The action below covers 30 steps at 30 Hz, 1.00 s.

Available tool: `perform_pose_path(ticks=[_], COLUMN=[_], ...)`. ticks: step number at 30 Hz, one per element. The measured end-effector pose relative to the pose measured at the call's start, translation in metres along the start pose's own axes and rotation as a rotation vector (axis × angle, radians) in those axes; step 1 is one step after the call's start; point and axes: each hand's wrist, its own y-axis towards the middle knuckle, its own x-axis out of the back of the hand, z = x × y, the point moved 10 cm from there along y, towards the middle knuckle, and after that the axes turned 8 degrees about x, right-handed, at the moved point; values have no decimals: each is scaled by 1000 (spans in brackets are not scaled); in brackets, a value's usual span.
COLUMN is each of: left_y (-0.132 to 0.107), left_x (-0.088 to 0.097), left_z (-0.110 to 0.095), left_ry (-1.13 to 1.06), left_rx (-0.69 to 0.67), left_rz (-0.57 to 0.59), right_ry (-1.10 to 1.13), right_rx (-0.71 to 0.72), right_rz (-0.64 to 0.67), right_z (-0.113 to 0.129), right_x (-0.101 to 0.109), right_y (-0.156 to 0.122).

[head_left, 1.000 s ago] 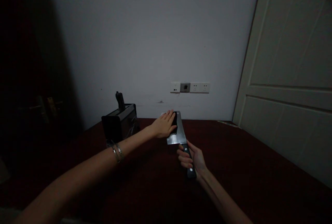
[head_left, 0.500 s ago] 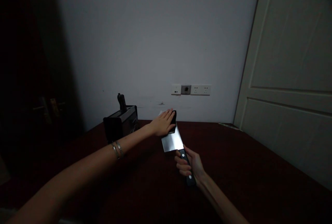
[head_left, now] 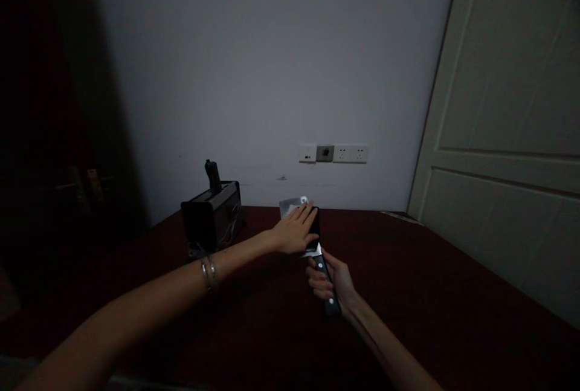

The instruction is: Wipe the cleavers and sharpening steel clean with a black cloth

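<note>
My right hand [head_left: 333, 279] is closed round the black riveted handle of a steel cleaver [head_left: 292, 205], whose broad blade points away from me over the dark red table [head_left: 453, 294]. My left hand [head_left: 296, 229] lies on the blade with fingers stretched out, pressing a dark pad [head_left: 315, 225] against the steel. Most of the blade is hidden under that hand; only its far corner shows. Two thin bracelets sit on my left wrist.
A black knife block [head_left: 211, 217] with one dark handle sticking up stands at the back left of the table. A row of wall sockets [head_left: 333, 153] is on the white wall behind. A pale door [head_left: 512, 137] fills the right side.
The cleaver has slid away from me, so its blade has gone back under my left hand; my left hand and the pad have shifted slightly toward me and to the right.
</note>
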Motion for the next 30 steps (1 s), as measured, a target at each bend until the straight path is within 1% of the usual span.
perform_pose_path(ticks=[2,3,5,7,10,11,12,14,18,19,21,23,27,28,29,30], left_y=[12,16,18,12,-2,-5,-6,-1,22,27,29,24,-5,-12,-16,-18], left_x=[1,2,2,3,6,7,9,11,13,13,14,13,14,13,13,13], left_z=[19,25,25,11,-18,-23,-23,-11,36,45,52,43,2,-5,-8,-7], left_ry=[3,5,14,29,45,45,44,41,35,33,31,32,44,47,48,49], left_rx=[83,117,145,107,-4,-28,-36,-6,139,170,202,184,38,9,-9,-12], left_rz=[-12,-18,-33,-56,-101,-118,-133,-156,-171,-174,-182,-187,-199,-199,-198,-195], right_ry=[-4,-4,-5,-10,-21,-24,-28,-32,-29,-28,-23,-16,-16,-20,-24,-27], right_rx=[-6,-6,-1,19,62,68,69,58,26,21,23,45,113,123,128,129], right_rz=[-2,-8,-19,-28,-33,-35,-36,-37,-31,-28,-21,-21,-42,-45,-45,-42], right_z=[-2,-3,-2,1,8,9,9,7,1,0,1,6,18,20,20,20], right_x=[1,1,3,4,4,4,3,2,0,0,0,-1,-2,-2,-3,-3], right_y=[0,0,0,-1,-2,-2,-2,-2,-1,-1,-1,-2,-4,-4,-4,-3])
